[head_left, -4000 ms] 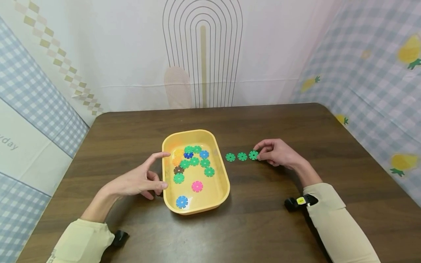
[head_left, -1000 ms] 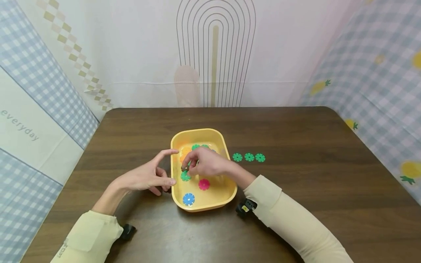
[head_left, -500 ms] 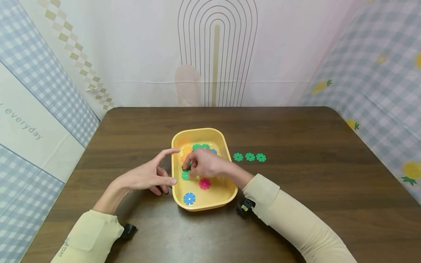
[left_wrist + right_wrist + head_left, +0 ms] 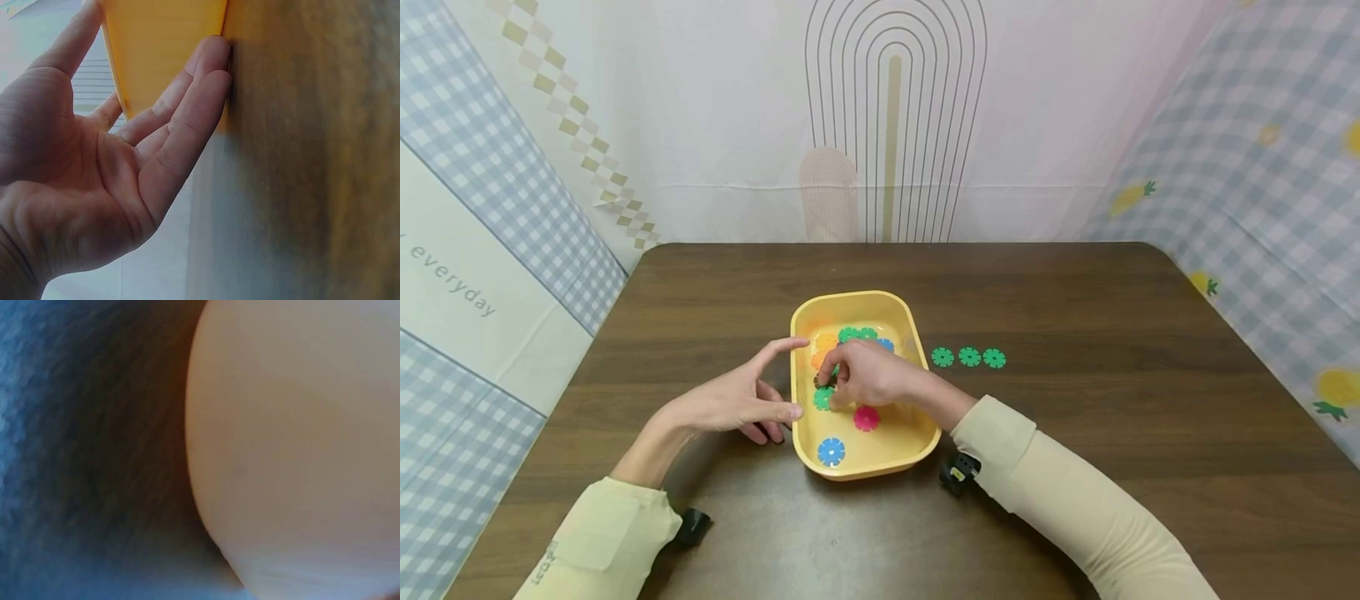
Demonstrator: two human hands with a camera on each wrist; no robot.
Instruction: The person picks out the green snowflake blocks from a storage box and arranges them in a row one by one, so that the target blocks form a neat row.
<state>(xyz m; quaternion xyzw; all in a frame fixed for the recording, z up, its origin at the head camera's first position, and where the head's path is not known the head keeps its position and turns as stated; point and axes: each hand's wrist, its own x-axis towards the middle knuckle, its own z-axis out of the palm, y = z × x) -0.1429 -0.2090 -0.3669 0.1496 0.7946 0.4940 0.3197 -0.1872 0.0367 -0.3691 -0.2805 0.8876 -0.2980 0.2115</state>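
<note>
Discs (image 4: pixel 823 399) lay partly hidden under the right hand (image 4: pixel 872 372), whose grip could not be told, left hand (image 4: pixel 730 407) touched the tray (image 4: pixel 887 450) unclenched, right wrist view blurred.

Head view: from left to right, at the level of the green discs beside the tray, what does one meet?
Left hand, yellow tray, first green disc, second green disc, third green disc. The right hand overlaps the tray, so I leave it out.
</note>
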